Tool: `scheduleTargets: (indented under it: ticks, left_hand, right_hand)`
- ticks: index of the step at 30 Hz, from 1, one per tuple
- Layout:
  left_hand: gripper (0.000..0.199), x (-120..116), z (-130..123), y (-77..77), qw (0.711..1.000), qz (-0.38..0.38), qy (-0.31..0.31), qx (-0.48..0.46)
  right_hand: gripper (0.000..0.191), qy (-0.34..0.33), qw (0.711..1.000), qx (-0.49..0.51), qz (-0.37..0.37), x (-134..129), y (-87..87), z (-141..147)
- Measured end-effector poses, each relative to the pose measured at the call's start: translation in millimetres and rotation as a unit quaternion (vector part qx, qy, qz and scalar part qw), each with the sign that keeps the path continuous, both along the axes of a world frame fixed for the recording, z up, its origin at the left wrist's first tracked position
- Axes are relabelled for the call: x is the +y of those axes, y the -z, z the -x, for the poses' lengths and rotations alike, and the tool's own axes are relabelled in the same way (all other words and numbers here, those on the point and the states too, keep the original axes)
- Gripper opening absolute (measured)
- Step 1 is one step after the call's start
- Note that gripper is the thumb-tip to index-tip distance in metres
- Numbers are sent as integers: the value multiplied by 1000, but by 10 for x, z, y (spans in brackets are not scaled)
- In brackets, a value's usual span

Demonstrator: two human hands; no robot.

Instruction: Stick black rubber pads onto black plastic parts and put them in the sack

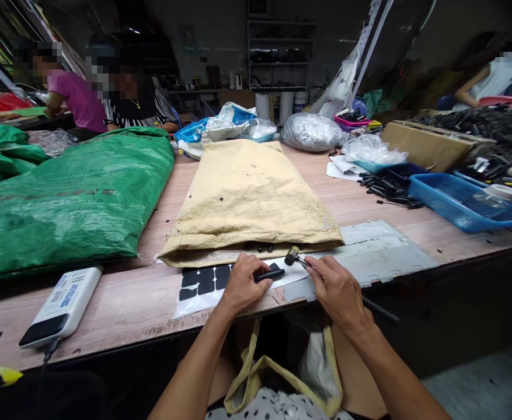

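My left hand (246, 284) is closed around a short black cylindrical piece (270, 274) near the table's front edge. In my right hand (338, 287) is the thin metal handle of a small tool with a rounded, brass-and-black head (292, 255), which points left toward the black piece without touching it. Under my left hand lies a white sheet with black shapes (203, 283). Just beyond both hands, a cream woven sack (249, 195) lies with its open mouth toward me, and some small black parts (267, 248) show inside it.
A green sack (72, 198) and a white power bank (63, 306) with a cable lie left. A grey board (378, 251) is right of the cream sack. Farther right are a blue tray (452, 201) and heaped black parts (479, 131). Several people sit across the tables.
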State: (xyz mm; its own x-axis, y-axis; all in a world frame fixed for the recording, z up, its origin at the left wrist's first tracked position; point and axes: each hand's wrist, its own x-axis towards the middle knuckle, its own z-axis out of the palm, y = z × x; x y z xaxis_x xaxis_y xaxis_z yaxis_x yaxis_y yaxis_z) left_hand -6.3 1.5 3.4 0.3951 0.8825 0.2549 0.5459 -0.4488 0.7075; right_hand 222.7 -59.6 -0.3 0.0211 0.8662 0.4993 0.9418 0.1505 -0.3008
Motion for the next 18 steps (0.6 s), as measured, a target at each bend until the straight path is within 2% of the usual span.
scheduleTargets:
  ticks: [3,7,18]
  left_hand:
    - [14,16,10,16,1000,8,3,-6]
    - [8,26,26,20,1000,15,12,-16]
    - [18,42,32,12,1000,17,19,5]
  right_hand:
    - [23,-7,998,-57,-11,84,85,-103]
    - [23,-10,998,-61,-28,116,181,-132]
    - [20,51,995,-77,-26,103,207,-10]
